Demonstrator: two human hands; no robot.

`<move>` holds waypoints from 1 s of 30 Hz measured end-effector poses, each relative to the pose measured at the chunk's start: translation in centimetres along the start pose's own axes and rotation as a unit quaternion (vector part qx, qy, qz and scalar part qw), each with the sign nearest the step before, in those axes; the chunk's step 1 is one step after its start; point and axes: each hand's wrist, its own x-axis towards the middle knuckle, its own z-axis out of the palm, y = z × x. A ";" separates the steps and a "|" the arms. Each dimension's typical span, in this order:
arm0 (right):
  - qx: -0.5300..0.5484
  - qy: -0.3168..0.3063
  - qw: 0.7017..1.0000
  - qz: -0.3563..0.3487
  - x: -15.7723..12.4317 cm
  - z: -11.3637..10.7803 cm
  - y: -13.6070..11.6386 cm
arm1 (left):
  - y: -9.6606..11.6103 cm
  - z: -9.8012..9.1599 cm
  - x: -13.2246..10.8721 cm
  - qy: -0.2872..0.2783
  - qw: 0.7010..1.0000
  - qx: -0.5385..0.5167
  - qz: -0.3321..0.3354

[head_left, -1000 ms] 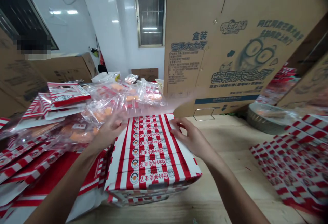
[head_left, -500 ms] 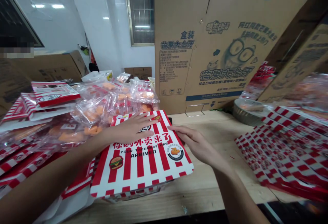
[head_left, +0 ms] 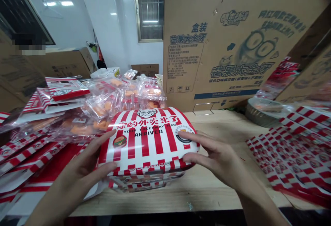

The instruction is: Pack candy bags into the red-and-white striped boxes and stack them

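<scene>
Striped takeaway pack on a wooden bench — cartons, window beyond.

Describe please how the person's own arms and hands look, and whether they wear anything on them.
The left hand and right hand are bare: no gloves, and no sleeve shows on the forearms in view. No watch, ring or bracelet is visible. The fingers are long and slim, with no markings.
</scene>
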 end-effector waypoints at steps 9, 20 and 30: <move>-0.285 0.093 0.933 -0.201 -1.1 1.4 0.4 | -0.3 1.4 -0.5 0.053 0.982 0.001 0.182; -0.110 -0.042 0.990 -0.077 -2.7 -0.1 1.1 | -1.8 3.8 -3.0 0.124 0.979 -0.038 0.155; -0.178 0.001 0.977 -0.120 -3.6 0.5 2.4 | -2.2 2.6 -3.5 0.074 0.986 -0.028 0.150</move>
